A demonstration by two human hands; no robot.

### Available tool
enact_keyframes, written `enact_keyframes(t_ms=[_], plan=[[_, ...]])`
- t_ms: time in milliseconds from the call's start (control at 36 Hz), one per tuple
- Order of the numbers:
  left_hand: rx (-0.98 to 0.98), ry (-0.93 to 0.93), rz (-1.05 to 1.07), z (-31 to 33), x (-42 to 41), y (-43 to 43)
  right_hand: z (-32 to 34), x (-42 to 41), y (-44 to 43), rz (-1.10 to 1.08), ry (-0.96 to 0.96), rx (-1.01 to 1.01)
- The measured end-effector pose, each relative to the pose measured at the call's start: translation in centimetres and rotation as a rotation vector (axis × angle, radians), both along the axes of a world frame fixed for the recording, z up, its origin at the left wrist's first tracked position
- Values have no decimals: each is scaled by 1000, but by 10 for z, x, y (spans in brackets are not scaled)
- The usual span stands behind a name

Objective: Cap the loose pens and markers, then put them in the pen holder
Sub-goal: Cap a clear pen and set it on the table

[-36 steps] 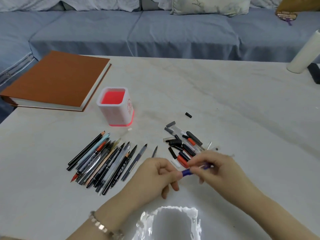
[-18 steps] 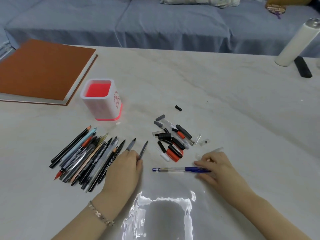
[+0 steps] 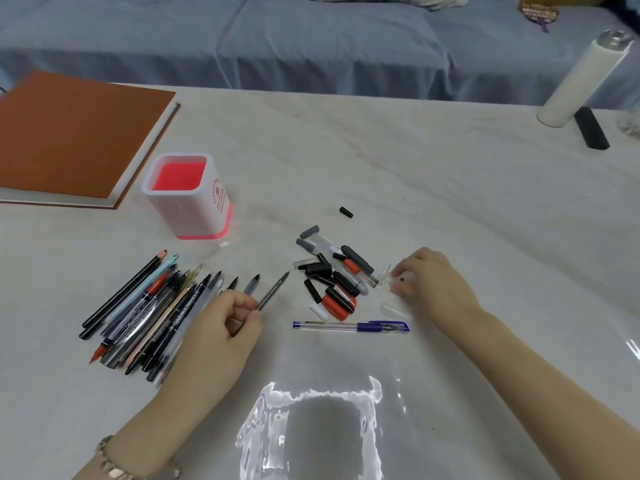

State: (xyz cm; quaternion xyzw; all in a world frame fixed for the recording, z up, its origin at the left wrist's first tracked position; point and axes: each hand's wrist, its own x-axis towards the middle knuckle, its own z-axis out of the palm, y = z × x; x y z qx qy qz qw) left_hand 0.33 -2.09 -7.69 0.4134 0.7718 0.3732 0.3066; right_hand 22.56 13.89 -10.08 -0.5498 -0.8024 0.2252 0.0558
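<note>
Our left fingers (image 3: 244, 303) are curled round a thin grey pen (image 3: 275, 292), so the left hand (image 3: 218, 337) has a proper grip on its lower end. Its bare tip sticks out up and to the right, toward the pile of caps (image 3: 332, 278). Over on the other side, our right fingertips (image 3: 403, 291) are bent down and pinching a small clear cap (image 3: 398, 280) with a dark dot on it. The right hand (image 3: 438, 282) sits just to the right of that pile. Between the two hands a blue pen (image 3: 349, 327) lies flat on the table (image 3: 450, 202) with its cap on, and neither hand is touching it. The bunch of loose pens (image 3: 145, 313) is fanned out right beside the left hand, tips mostly pointing away from us, and a few are blurry at the near end. The pen holder (image 3: 187, 199), white with a pink inside and base, stands upright a bit beyond them. One lone black cap (image 3: 345, 212) sits apart, past the pile. Further out there's a brown notebook (image 3: 76, 133) at far left and a white bottle (image 3: 581, 81) at far right with a black block (image 3: 592, 128) next to it. There's also a bracelet (image 3: 110, 469) on the left wrist.
</note>
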Motion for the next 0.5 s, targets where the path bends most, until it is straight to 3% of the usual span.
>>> enact_keyframes(t_ms=[194, 389, 500], plan=[[21, -90, -20, 4, 14, -3, 2, 9, -7, 60, 0, 100], [90, -258, -3, 14, 35, -2, 43, -11, -54, -75, 617, -123], [123, -306, -8, 22, 42, -2, 62, -22, -68, -171, 838, -298]])
